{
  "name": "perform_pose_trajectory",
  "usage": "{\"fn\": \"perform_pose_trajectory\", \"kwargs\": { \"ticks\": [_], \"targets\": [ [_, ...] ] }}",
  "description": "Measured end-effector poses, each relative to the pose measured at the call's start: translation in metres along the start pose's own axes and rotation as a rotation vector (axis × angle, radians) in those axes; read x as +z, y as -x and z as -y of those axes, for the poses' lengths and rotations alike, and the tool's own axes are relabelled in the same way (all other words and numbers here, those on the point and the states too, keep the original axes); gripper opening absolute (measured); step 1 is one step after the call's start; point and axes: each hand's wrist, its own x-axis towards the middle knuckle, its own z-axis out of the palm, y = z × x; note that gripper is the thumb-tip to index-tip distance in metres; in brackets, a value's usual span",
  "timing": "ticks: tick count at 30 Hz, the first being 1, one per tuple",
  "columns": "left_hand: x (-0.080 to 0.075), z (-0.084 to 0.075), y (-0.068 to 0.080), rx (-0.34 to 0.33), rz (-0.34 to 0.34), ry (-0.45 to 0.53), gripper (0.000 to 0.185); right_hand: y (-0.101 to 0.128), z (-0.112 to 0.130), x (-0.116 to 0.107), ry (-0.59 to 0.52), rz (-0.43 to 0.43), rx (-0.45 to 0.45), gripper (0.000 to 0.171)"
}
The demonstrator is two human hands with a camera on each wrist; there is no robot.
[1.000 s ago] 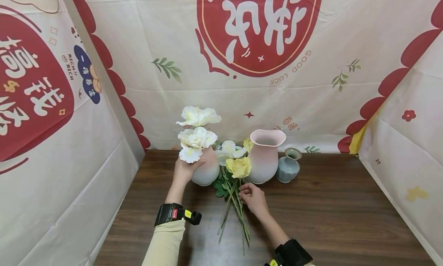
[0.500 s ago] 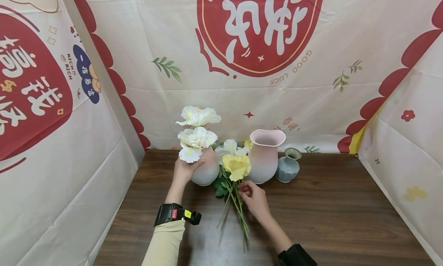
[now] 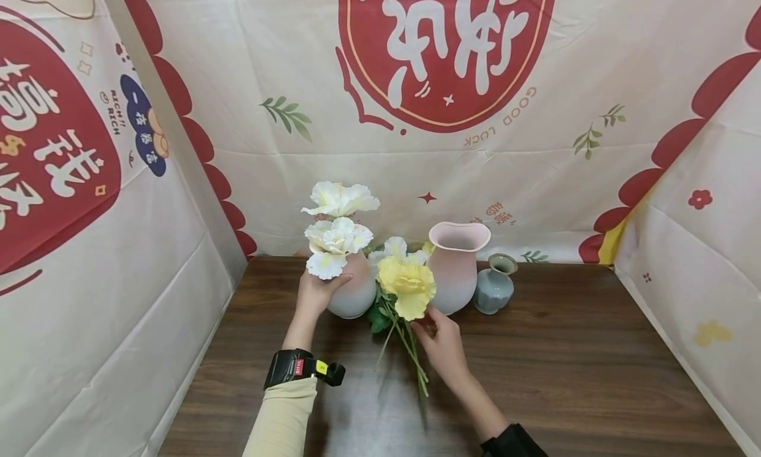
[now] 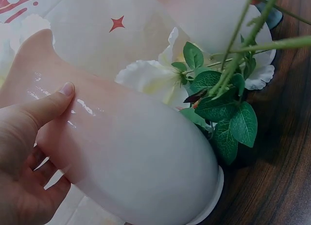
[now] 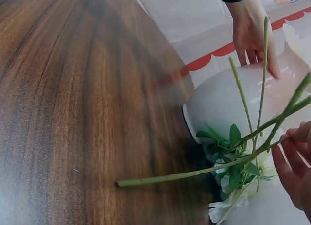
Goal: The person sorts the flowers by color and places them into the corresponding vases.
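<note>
My left hand grips the neck of a pink-and-white vase, thumb across its front in the left wrist view. Two white flowers rise from that vase's mouth. Between this vase and a second, taller-looking pink-and-white vase, my right hand pinches the stem of a yellow flower. Its bloom is lifted toward the camera. Other green stems cross near the fingers in the right wrist view. A white flower with green leaves lies behind them, partly hidden.
A small blue-grey vase stands right of the second pink vase. All sit near the back edge of the dark wooden table. A printed cloth hangs close behind, with more cloth at both sides.
My right hand has raised the yellow flower up and toward the camera, its stem lifting out of the bunch. The left hand stays on the vase.
</note>
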Motion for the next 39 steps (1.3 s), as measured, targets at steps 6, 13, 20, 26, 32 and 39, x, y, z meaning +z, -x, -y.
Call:
{"fn": "perform_pose_trajectory", "kwargs": {
  "ticks": [6,13,20,26,32,39],
  "targets": [
    [0.000,0.001,-0.002,-0.003,0.002,0.003,0.082,-0.002,0.016,-0.004,-0.016,-0.021,-0.069,0.025],
    [0.000,0.002,-0.003,0.004,-0.001,0.023,0.082,-0.004,0.009,-0.002,0.049,-0.088,-0.193,0.027],
    [0.000,0.003,-0.004,-0.001,-0.003,0.046,0.082,-0.003,0.010,-0.003,0.076,-0.119,-0.254,0.026],
    [0.000,0.004,-0.006,-0.011,-0.005,0.054,0.081,-0.003,0.006,-0.002,0.077,-0.163,-0.350,0.028],
    [0.000,0.004,-0.007,0.005,-0.006,0.059,0.082,-0.004,0.008,-0.004,0.070,-0.191,-0.327,0.033],
    [0.000,0.004,-0.006,0.028,-0.006,0.047,0.081,-0.005,0.040,-0.012,0.016,-0.181,-0.236,0.028]
  ]
}}
